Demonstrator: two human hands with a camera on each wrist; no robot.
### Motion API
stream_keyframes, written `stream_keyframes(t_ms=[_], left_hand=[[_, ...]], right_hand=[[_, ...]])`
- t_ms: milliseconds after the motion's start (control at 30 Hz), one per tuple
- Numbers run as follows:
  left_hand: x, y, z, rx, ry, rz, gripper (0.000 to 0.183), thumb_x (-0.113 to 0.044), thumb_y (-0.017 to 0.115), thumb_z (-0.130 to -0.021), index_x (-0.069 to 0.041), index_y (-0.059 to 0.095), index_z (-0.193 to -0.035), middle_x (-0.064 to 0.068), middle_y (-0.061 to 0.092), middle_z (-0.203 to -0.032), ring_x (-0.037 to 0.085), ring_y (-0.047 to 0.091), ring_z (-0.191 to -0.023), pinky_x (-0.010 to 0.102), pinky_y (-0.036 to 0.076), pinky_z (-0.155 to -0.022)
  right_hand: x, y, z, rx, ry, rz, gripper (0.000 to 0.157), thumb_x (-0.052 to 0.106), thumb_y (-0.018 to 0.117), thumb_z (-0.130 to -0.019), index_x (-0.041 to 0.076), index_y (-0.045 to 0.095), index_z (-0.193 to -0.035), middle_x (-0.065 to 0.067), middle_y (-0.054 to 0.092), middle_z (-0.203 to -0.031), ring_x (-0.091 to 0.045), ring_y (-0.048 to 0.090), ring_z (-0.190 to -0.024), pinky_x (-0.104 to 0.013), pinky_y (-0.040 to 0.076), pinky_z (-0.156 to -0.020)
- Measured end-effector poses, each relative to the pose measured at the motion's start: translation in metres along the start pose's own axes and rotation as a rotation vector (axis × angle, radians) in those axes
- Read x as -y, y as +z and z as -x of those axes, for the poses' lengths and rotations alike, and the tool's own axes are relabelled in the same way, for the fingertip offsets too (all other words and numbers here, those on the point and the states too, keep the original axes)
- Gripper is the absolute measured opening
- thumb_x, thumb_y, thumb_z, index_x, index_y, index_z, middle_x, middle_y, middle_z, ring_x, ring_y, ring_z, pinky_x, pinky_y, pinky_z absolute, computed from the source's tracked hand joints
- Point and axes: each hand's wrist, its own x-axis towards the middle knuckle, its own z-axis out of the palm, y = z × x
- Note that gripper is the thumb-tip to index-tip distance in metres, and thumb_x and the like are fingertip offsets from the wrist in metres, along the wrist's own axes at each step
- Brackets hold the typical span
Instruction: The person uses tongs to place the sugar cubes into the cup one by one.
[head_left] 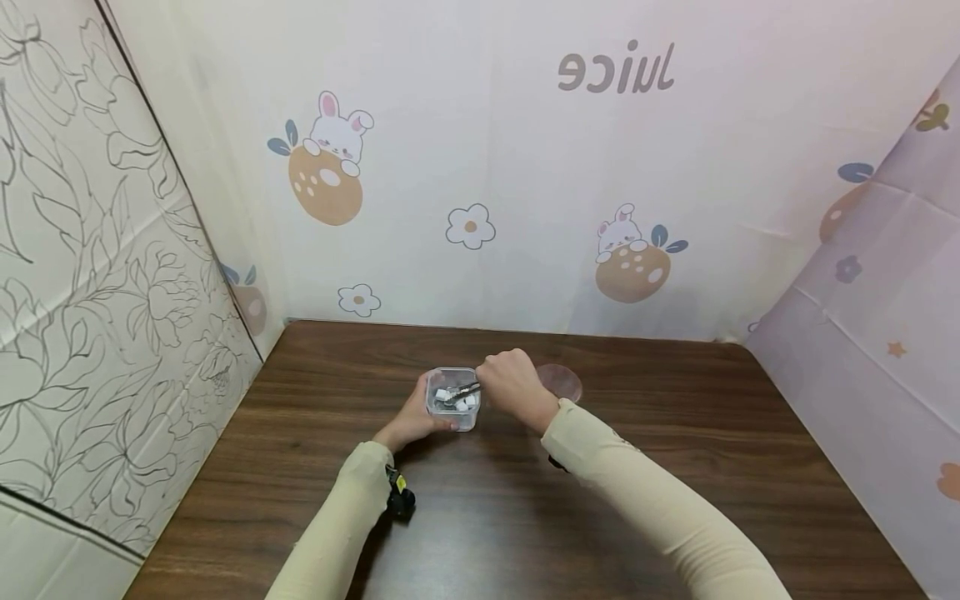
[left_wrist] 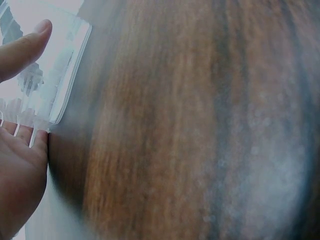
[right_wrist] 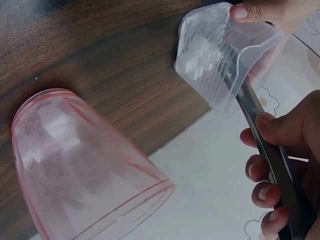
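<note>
- Your left hand [head_left: 412,418] is gripping the clear plastic container [right_wrist: 218,100], thumb and fingers clamping it from opposite sides.
- Your right hand [head_left: 517,385] is closing around the metal tongs [right_wrist: 278,167], whose tips are reaching into the container, just left of that grip; whether they are pinching anything, you cannot tell.
- White cubes [right_wrist: 200,55] are lying inside the container, around the tong tips and between your two grips.
- The head view is showing the container's square opening from above, while your right hand is hiding most of the tongs.
- The right wrist view is revealing what the head view is covering: your thumb and fingers wrapping the handle, and the container's finely ribbed wall.
- That view is also giving the pink-tinted tumbler [right_wrist: 95,170] its full tapering shape, with pale blocky forms showing through; the head view is giving only a faint round outline, just right of your right-hand grip.
- The left wrist view is catching your left thumb close up over the container, with brown wood-grain table [left_wrist: 160,125] blurring beside that grip.
- Mirror-reversed grey lettering is reading "Juice" on the printed wall cloth [head_left: 525,158], well beyond your right-hand grip.
</note>
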Motion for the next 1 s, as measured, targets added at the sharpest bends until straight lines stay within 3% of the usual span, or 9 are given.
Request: stream_keyframes(t_ms=[167, 500, 767, 1000], left_hand=[[0.0008, -0.0005, -0.0008, 0.013, 0.002, 0.023, 0.101, 0.011, 0.081, -0.061, 0.005, 0.021, -0.143, 0.031, 0.038, -0.137, 0.044, 0.035, -0.125, 0.057, 0.021, -0.106], [0.0043, -0.0004, 0.0034, -0.019, 0.090, -0.045, 0.100, -0.007, 0.088, -0.061, -0.005, 0.027, -0.141, 0.020, 0.044, -0.132, 0.032, 0.042, -0.119, 0.046, 0.029, -0.103], [0.0036, 0.0015, 0.0000, -0.018, -0.007, 0.001, 0.104, 0.005, 0.085, -0.060, -0.003, 0.024, -0.144, 0.022, 0.040, -0.138, 0.036, 0.039, -0.124, 0.051, 0.024, -0.106], [0.0033, 0.0018, -0.0001, -0.029, -0.025, -0.010, 0.104, 0.005, 0.086, -0.060, -0.005, 0.025, -0.144, 0.020, 0.041, -0.138, 0.034, 0.039, -0.124, 0.050, 0.024, -0.106]], right_hand=[[0.0019, -0.0020, 0.0008, -0.031, -0.006, 0.011, 0.031, 0.011, 0.069, -0.066, 0.019, 0.045, -0.048, 0.007, 0.041, -0.046, -0.008, 0.027, -0.043, -0.029, 0.035, -0.037], [0.0027, -0.0015, 0.0029, -0.054, -0.019, 0.013, 0.036, 0.011, 0.068, -0.065, 0.021, 0.039, -0.046, 0.008, 0.033, -0.046, -0.008, 0.022, -0.044, -0.028, 0.033, -0.037], [0.0055, 0.0011, 0.0008, -0.019, -0.025, 0.031, 0.031, 0.007, 0.069, -0.068, 0.020, 0.048, -0.049, 0.006, 0.043, -0.046, -0.007, 0.030, -0.042, -0.029, 0.036, -0.037], [0.0058, 0.0009, -0.0004, -0.008, -0.024, 0.043, 0.032, 0.006, 0.067, -0.070, 0.020, 0.048, -0.048, 0.006, 0.044, -0.046, -0.007, 0.034, -0.041, -0.029, 0.037, -0.037]])
